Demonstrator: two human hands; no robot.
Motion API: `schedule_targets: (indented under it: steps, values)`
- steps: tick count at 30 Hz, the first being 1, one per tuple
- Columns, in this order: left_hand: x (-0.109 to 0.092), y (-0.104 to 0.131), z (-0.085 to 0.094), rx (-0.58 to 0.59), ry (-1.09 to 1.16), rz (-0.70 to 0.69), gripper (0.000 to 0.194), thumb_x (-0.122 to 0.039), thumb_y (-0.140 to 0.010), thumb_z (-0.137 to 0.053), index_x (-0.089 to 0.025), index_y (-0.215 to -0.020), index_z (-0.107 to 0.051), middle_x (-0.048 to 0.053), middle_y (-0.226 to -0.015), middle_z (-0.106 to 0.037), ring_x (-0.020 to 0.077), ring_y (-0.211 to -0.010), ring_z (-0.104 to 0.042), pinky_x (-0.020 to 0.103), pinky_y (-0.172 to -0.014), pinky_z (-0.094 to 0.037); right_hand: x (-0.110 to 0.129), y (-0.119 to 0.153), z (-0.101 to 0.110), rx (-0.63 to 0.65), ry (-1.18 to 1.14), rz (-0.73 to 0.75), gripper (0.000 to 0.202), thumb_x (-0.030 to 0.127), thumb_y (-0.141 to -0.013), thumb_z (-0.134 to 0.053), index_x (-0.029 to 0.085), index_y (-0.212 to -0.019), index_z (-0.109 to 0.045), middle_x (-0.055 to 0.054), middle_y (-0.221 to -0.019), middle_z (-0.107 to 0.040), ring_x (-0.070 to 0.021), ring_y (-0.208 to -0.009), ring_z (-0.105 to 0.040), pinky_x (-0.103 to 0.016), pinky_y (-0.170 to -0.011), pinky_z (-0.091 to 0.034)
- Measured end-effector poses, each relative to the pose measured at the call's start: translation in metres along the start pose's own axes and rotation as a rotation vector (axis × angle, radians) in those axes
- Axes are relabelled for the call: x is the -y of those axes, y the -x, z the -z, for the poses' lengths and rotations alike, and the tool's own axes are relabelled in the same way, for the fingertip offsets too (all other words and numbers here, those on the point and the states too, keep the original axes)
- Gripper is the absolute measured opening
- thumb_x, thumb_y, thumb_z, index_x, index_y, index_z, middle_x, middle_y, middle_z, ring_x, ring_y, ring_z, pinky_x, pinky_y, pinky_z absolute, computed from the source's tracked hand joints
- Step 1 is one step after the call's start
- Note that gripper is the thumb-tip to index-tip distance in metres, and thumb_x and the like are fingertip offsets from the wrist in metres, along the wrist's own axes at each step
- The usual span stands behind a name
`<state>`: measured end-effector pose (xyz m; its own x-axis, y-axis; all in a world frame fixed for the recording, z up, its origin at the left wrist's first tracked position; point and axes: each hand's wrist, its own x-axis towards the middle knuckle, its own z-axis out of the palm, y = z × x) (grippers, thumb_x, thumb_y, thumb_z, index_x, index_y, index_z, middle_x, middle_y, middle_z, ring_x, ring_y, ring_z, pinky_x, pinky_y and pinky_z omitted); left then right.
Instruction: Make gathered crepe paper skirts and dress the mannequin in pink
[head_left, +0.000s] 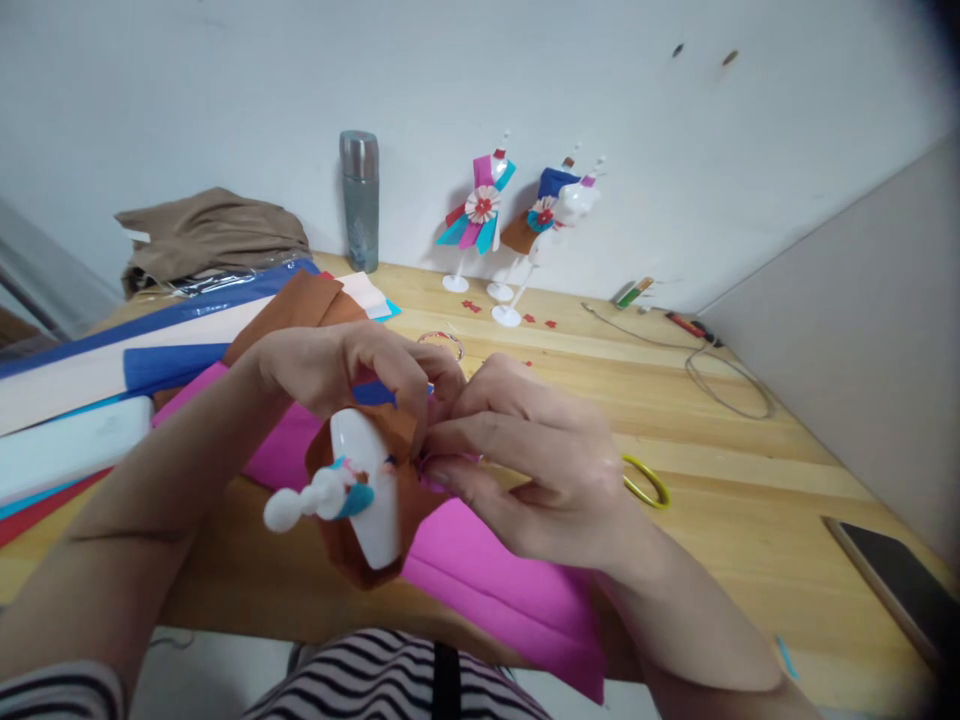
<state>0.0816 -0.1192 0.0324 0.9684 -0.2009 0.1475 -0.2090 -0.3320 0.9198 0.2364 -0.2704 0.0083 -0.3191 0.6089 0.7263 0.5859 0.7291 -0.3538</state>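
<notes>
A small white mannequin (366, 500) with a knobbed white top lies tilted toward me, wrapped in brown paper (416, 505). My left hand (375, 365) curls over the far side of it, fingers closed on the brown paper. From the right, my right hand (525, 450) pinches at the same spot, its fingertips meeting those of my left hand; a bit of pink material shows between them. Bright pink paper (510, 590) spreads beneath both hands down to the table's front edge. The exact fold between the fingertips is partly hidden.
Three dressed mannequins on white stands, one of them (481, 205) leftmost, stand near the wall beside a grey flask (361, 200). Coloured paper sheets (180, 362) and a white case (75, 445) lie left. A yellow ring (646, 482), cable (694, 370) and phone (892, 580) lie right.
</notes>
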Motion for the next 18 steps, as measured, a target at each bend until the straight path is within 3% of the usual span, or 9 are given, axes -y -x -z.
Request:
schedule_targets:
  steps: [3, 7, 13, 15, 18]
  values:
    - [-0.003, 0.001, -0.003, -0.009, 0.003, -0.017, 0.008, -0.027, -0.077, -0.073, -0.024, -0.072, -0.079, 0.009, -0.09, -0.066, 0.0194, -0.083, -0.062, 0.029, -0.083, -0.052, 0.003, 0.001, 0.001, 0.003, 0.02, -0.007, 0.011, 0.008, -0.081, -0.062, 0.018, -0.081, -0.067, -0.003, -0.077, -0.063, -0.0156, -0.073, -0.059, -0.032, -0.063, -0.051]
    - [-0.004, 0.002, -0.004, -0.041, 0.005, 0.002, 0.011, -0.034, -0.073, -0.075, -0.024, -0.07, -0.079, 0.009, -0.093, -0.068, 0.0209, -0.088, -0.063, 0.028, -0.085, -0.053, 0.006, 0.001, 0.002, 0.007, 0.069, -0.004, 0.013, 0.007, -0.08, -0.062, 0.019, -0.084, -0.066, -0.003, -0.079, -0.063, -0.0166, -0.074, -0.058, -0.032, -0.062, -0.051]
    - [0.002, 0.002, 0.006, 0.12, -0.045, -0.049, 0.018, -0.029, -0.073, -0.069, -0.03, -0.087, -0.08, 0.009, -0.109, -0.067, 0.0258, -0.104, -0.061, 0.032, -0.096, -0.05, 0.008, 0.002, 0.005, -0.01, 0.162, 0.029, 0.02, 0.012, -0.082, -0.062, 0.02, -0.101, -0.063, -0.004, -0.079, -0.065, -0.0181, -0.071, -0.058, -0.034, -0.062, -0.049]
    - [-0.001, 0.0, 0.006, 0.119, -0.065, -0.069, 0.02, -0.025, -0.072, -0.07, -0.03, -0.088, -0.08, 0.009, -0.106, -0.068, 0.0258, -0.101, -0.063, 0.032, -0.095, -0.051, 0.009, 0.001, 0.005, -0.011, 0.164, 0.014, 0.015, 0.013, -0.083, -0.06, 0.021, -0.095, -0.062, -0.003, -0.078, -0.065, -0.0172, -0.07, -0.058, -0.033, -0.062, -0.048]
    - [-0.008, -0.004, -0.004, 0.024, -0.039, -0.007, 0.01, -0.029, -0.063, -0.08, -0.031, -0.073, -0.08, 0.008, -0.092, -0.073, 0.0262, -0.093, -0.066, 0.031, -0.087, -0.054, 0.011, 0.0, 0.006, 0.005, 0.132, -0.055, 0.008, 0.014, -0.082, -0.061, 0.021, -0.082, -0.057, -0.001, -0.074, -0.062, -0.015, -0.067, -0.056, -0.03, -0.061, -0.046]
